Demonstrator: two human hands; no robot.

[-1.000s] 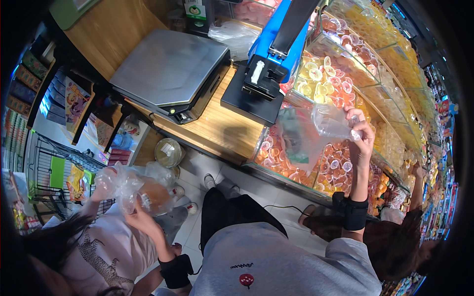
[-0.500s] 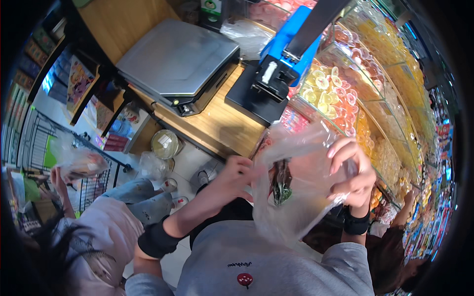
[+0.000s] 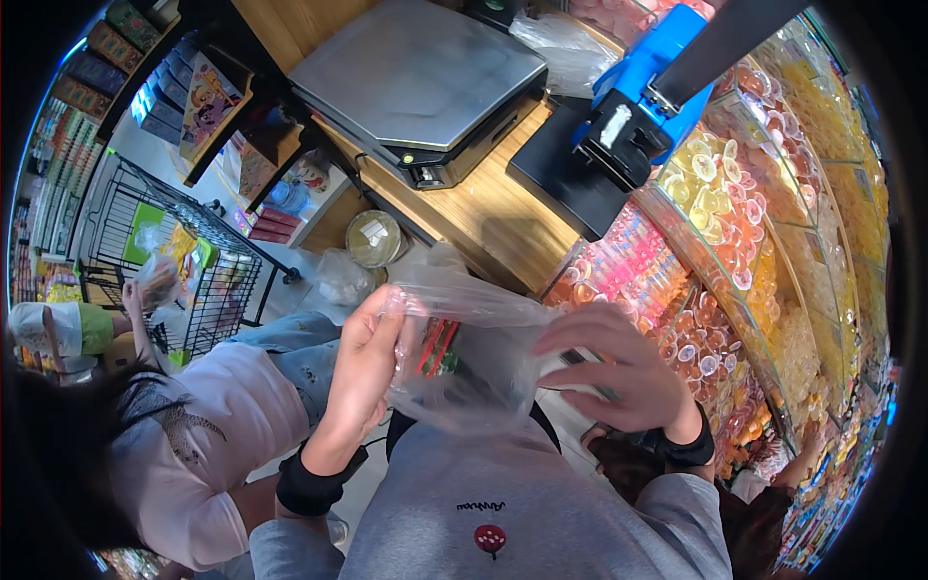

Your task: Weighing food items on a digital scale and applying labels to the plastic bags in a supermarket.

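The right fingers (image 3: 590, 340) are blurred, the red shape (image 3: 440, 346) through the clear bag (image 3: 493, 387) indistinct.

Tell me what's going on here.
The person's left hand holds a clear plastic bag; something red and green shows through it. The right hand is at the bag's right side, too blurred to tell its grip. A scale sits on the wooden counter ahead. At left, another person's hand holds a package near a shopping cart.
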